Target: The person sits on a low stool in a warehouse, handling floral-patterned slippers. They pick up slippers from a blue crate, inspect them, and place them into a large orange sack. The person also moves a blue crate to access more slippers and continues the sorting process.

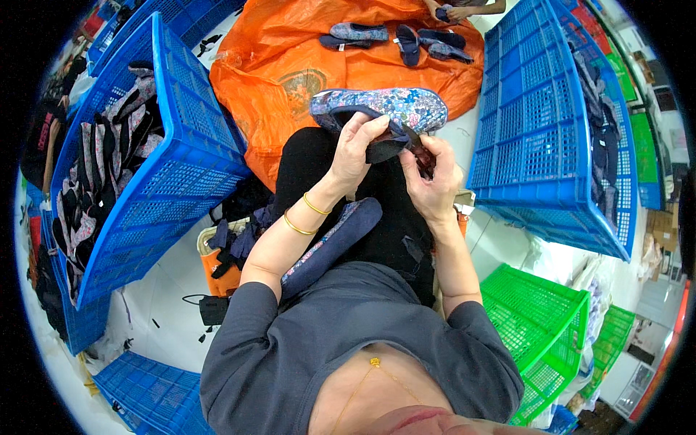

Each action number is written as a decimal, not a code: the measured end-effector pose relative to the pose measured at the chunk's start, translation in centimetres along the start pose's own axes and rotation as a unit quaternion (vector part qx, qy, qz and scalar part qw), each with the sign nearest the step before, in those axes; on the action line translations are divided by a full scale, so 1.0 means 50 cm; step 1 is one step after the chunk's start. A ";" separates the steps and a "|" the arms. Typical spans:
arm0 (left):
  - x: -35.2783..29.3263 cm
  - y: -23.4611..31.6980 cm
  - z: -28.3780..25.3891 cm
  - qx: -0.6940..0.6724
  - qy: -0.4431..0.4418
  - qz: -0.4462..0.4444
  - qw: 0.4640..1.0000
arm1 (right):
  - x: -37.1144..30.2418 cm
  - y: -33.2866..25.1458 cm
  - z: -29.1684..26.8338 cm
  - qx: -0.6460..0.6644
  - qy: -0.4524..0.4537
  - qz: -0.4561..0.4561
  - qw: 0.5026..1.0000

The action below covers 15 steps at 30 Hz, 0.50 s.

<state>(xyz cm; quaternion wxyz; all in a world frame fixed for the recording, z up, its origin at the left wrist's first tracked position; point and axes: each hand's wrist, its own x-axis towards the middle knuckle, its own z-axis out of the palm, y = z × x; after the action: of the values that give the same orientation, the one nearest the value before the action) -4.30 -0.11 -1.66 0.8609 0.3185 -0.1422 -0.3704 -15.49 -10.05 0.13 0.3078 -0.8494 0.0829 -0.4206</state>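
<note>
Above my knees is a blue floral slipper with dark navy lining, its toe pointing right. My left hand is closed on its near edge, fingers and thumb pinching the dark lining. My right hand is closed around a small dark-red-handled tool, which looks like scissors; its tip meets the slipper's dark edge, and the blades are mostly hidden. Across my lap, beside my left forearm, rests another slipper with a navy sole and a floral side.
Ahead, an orange sheet bears several slippers. A co-worker's hand holds something dark at the top. Blue crates with slipper pieces stand left, another blue crate right. Green crates stand lower right. Dark scraps fill an orange-sided container.
</note>
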 end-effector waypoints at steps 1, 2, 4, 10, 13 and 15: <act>-0.001 -0.002 0.000 -0.001 0.001 0.003 1.000 | -0.002 0.001 0.000 -0.001 -0.003 0.010 1.000; -0.001 0.000 0.004 -0.002 0.002 0.005 1.000 | -0.003 0.001 0.000 -0.001 -0.006 0.019 1.000; -0.002 0.002 0.010 -0.004 0.002 0.006 1.000 | -0.004 0.000 0.002 0.005 -0.002 0.033 0.999; 0.004 -0.018 -0.004 0.000 -0.015 0.019 1.000 | -0.017 0.010 0.001 0.045 -0.023 0.110 0.993; 0.015 -0.030 -0.015 0.015 -0.022 -0.001 1.000 | -0.021 0.022 -0.004 0.272 0.024 0.236 0.932; 0.022 -0.045 -0.033 0.000 -0.035 -0.001 0.999 | -0.013 0.029 -0.030 0.456 0.097 0.299 0.833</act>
<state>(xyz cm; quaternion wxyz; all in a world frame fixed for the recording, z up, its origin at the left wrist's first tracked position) -3.96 -1.37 -4.37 0.8549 0.3058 -0.1720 -0.3821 -16.86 -11.64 -0.49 0.7611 -0.5013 0.1610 -0.3787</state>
